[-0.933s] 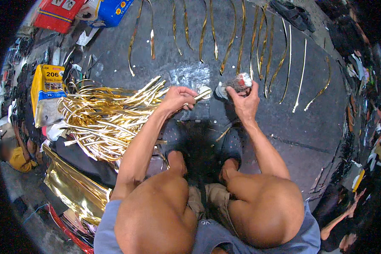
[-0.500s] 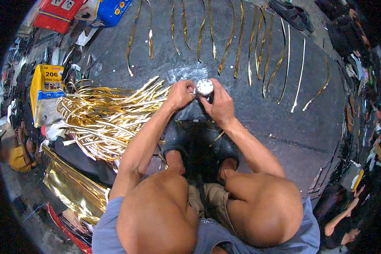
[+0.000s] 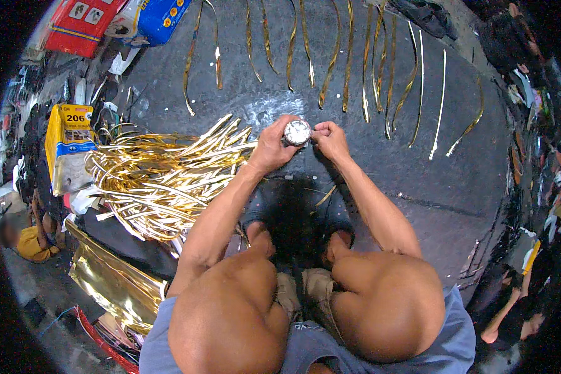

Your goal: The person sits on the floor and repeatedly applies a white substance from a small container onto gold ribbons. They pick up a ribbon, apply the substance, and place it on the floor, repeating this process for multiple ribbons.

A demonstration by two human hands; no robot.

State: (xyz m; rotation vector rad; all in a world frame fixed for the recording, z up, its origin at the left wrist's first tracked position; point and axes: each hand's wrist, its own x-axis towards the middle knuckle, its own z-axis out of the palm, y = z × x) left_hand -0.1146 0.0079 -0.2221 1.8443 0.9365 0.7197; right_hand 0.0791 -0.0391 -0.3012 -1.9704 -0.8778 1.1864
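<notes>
My left hand (image 3: pixel 273 148) is wrapped round a small round can-like thing (image 3: pixel 297 132) with a whitish, blotchy top, held above the dark board (image 3: pixel 380 168). Against its right edge my right hand (image 3: pixel 331 141) is closed in a pinch; what lies between the fingertips, if anything, is too small to make out. To the left of my left hand a big heap of shiny gold strips (image 3: pixel 168 174) spreads over the board. Single gold strips (image 3: pixel 347 56) lie apart in a row beyond my hands, some with their white side up.
Left of the heap stands a yellow and blue can (image 3: pixel 75 149). A red box (image 3: pixel 81 28) and a blue container (image 3: pixel 156 22) are at the far left. Gold sheeting (image 3: pixel 115 277) lies near left. Dark sandals (image 3: pixel 424 15) sit far right. Other people (image 3: pixel 34 240) are at the edges.
The round thing has passed from my right hand to my left. My right hand has moved to its right side and pinches there, where before my left fingers pinched at its left.
</notes>
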